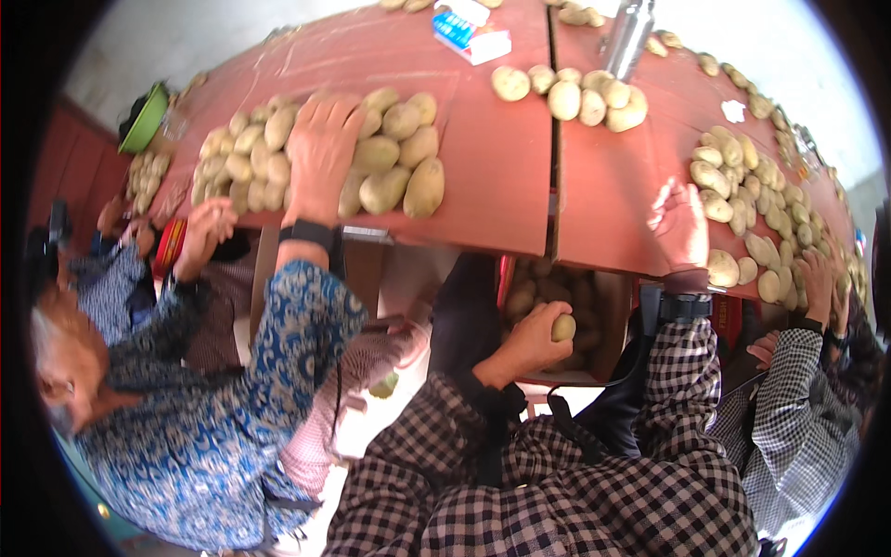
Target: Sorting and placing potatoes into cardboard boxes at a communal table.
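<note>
My left hand (525,346), low between my knees, grips a potato (564,327) with part of it hidden by the fingers. Just beyond it sits an open cardboard box (611,327) with more potatoes (546,291) in shadow. Over the front edge of the red table (501,167) is my right hand (681,226), fingers apart and slightly curled, nothing visible in it. Beside that hand, on its right, potatoes (711,179) form a long heap. A small row of potatoes (592,108) lies further back across the gap in the tabletop.
To the left, a person in a blue patterned sleeve (306,299) has a hand (324,150) on another potato heap (243,160). A checked-sleeved person's hand (816,278) is at the right heap. A metal flask (628,38), a blue-and-white packet (473,35) and a green basin (145,120) stand further off.
</note>
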A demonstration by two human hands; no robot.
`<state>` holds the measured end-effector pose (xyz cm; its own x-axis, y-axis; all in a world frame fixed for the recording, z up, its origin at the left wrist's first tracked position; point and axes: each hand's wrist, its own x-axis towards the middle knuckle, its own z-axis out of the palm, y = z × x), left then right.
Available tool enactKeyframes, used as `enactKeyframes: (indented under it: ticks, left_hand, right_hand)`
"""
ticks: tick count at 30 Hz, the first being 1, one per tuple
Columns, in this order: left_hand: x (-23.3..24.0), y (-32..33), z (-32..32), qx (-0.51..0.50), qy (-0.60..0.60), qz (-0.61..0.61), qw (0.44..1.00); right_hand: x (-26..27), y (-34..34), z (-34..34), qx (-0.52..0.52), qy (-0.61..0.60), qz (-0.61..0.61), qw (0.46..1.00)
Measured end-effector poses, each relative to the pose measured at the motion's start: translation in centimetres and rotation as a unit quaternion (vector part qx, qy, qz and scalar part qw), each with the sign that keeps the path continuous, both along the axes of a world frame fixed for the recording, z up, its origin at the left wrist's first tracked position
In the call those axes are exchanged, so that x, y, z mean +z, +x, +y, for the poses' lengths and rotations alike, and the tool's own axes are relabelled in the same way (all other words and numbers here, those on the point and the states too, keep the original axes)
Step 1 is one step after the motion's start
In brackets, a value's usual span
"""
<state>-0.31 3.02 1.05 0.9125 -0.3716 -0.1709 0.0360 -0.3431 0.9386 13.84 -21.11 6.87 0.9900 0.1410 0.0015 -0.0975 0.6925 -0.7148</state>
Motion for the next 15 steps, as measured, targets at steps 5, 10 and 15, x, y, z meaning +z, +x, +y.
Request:
enactKeyframes:
  ticks: [5,10,15]
  left_hand:
    - [1.0,0.3,-1.2,-0.009,-0.009,-0.003,1.0]
    - [0.6,0.4,-2.3,-0.04,0.006,0.0,0.999]
    - [2.5,1.3,-2.3,-0.053,0.069,-0.031,0.996]
  right_hand:
    - [0.6,-0.3,1.9,0.044,0.025,0.036,0.998]
    - [3.5,0.2,3.9,0.056,-0.184,0.087,0.977]
    - [4.8,2.0,4.8,0.105,-0.24,0.018,0.965]
